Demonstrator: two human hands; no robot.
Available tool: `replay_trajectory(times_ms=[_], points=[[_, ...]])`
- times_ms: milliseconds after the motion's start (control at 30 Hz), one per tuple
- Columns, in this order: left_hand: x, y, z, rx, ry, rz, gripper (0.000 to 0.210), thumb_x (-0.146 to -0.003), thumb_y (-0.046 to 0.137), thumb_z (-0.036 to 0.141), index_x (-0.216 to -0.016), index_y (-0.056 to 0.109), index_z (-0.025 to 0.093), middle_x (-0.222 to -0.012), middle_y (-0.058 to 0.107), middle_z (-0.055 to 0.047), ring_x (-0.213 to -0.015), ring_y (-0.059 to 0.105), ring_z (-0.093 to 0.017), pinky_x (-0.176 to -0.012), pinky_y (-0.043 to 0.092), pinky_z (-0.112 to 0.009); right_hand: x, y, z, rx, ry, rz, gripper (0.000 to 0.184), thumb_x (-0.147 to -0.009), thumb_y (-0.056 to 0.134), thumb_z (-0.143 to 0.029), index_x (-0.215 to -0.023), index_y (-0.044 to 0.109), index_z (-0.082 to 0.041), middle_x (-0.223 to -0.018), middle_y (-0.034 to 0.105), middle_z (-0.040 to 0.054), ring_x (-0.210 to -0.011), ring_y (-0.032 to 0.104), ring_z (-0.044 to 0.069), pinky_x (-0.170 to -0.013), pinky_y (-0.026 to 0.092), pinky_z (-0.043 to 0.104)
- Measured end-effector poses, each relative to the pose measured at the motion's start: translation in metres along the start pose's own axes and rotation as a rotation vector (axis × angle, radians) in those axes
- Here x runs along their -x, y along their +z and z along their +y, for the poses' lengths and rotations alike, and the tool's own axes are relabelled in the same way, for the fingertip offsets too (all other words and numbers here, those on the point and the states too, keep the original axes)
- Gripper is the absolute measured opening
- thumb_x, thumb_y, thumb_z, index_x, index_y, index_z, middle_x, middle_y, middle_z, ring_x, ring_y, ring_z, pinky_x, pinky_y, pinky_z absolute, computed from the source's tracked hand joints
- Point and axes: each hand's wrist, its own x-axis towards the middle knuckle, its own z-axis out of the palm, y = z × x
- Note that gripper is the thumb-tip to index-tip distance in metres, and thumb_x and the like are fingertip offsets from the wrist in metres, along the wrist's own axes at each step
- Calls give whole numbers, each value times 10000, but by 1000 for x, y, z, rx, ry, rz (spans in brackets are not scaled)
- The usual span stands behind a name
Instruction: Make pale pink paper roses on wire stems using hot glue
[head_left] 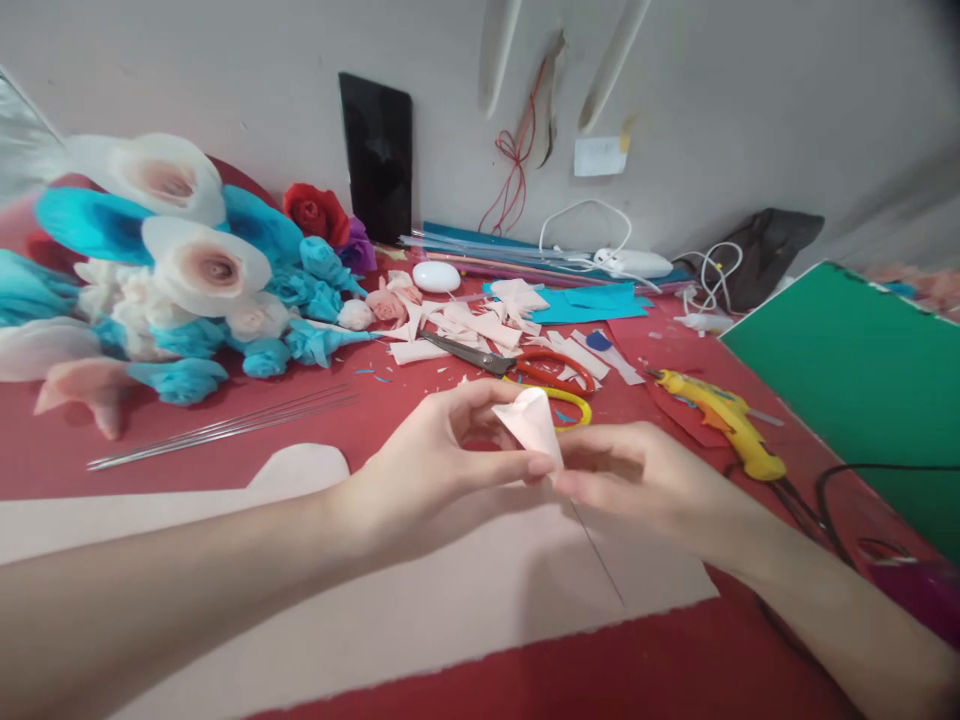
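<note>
A small pale pink paper flower, rolled to a cone, is pinched between both hands over the table. My left hand grips its side, with the thumb pressed across the front. At the flower's base, the fingertips of my right hand are closed on it. A thin wire stem slants down to the right from under the fingers. Below lies a large sheet of pale pink paper. Scissors with red and yellow handles lie just behind the hands. The inner fingers of my right hand are partly hidden.
Blue, white and red paper flowers crowd the left. Loose wires lie before them. Pink paper scraps are strewn behind the scissors. A yellow glue gun with a cord and a green board stand at right. A black phone leans on the wall.
</note>
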Motion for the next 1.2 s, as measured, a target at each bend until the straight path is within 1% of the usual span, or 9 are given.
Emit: replay_trajectory(times_ms=[133, 233, 400, 533, 700, 800, 967, 1067, 1200], points=[[4, 6, 3, -55, 136, 52, 412, -693, 746, 234, -1053, 547, 232, -897, 632, 6, -817, 609, -139, -731, 486, -241, 2, 2, 0, -204, -74, 79, 186, -866, 585, -370, -872, 720, -242, -790, 650, -5, -760, 584, 106, -722, 462, 196], [6, 8, 5, -160, 143, 113, 305, -793, 646, 279, -1075, 546, 222, -975, 607, -9, -859, 572, -126, -665, 448, -193, 3, -7, -1, -442, -167, 204, 201, -888, 562, -355, -815, 714, -247, -839, 633, -4, -736, 566, 93, -625, 469, 164], [8, 7, 5, -285, 80, 111, 134, -838, 562, 289, -904, 615, 184, -832, 605, -1, -706, 548, -103, -603, 420, -198, 3, -18, -5, -682, -168, 285, 268, -916, 499, -314, -753, 683, -206, -862, 597, 25, -733, 571, 114, -585, 495, 182], [6, 3, 9, -387, 88, 110, 125, -814, 589, 287, -814, 642, 173, -723, 613, 8, -641, 558, -110, -567, 417, -207, 3, -19, -6, -781, -159, 266, 273, -914, 487, -301, -729, 650, -185, -825, 557, 37, -730, 564, 125, -587, 508, 199], [-6, 1, 20, -510, 223, 88, 155, -823, 571, 297, -872, 663, 183, -925, 688, -10, -871, 623, -165, -757, 462, -244, 3, -21, -7, -837, -158, 258, 267, -917, 476, -289, -720, 615, -172, -769, 518, 27, -701, 544, 116, -578, 509, 194], [-18, 7, 25, -508, 227, 28, 161, -818, 544, 163, -920, 668, 160, -1018, 691, -28, -979, 616, -164, -852, 457, -245, 3, -25, -7, -858, -152, 255, 274, -922, 461, -279, -716, 607, -173, -736, 489, 21, -654, 516, 104, -570, 504, 193], [-41, 18, 28, -459, 207, -152, 501, -724, 550, -14, -1207, 529, 116, -1268, 584, -107, -1064, 613, -195, -856, 507, -277, 4, -28, -9, -878, -162, 250, 260, -922, 440, -254, -728, 601, -191, -712, 444, 26, -608, 460, 98, -543, 468, 186], [-51, 21, 29, -464, 208, -254, 478, -730, 615, 50, -1201, 545, 104, -1208, 626, -122, -1083, 603, -224, -869, 507, -305, 5, -30, -11, -868, -148, 246, 284, -920, 425, -247, -705, 601, -189, -691, 411, 29, -582, 437, 99, -506, 445, 189], [-60, 23, 31, -529, 227, -324, 381, -726, 646, 127, -1107, 625, 106, -1018, 706, -90, -920, 660, -225, -757, 530, -300, 7, -33, -11, -871, -136, 245, 311, -915, 426, -248, -677, 612, -172, -673, 401, 26, -557, 433, 87, -477, 439, 173]])
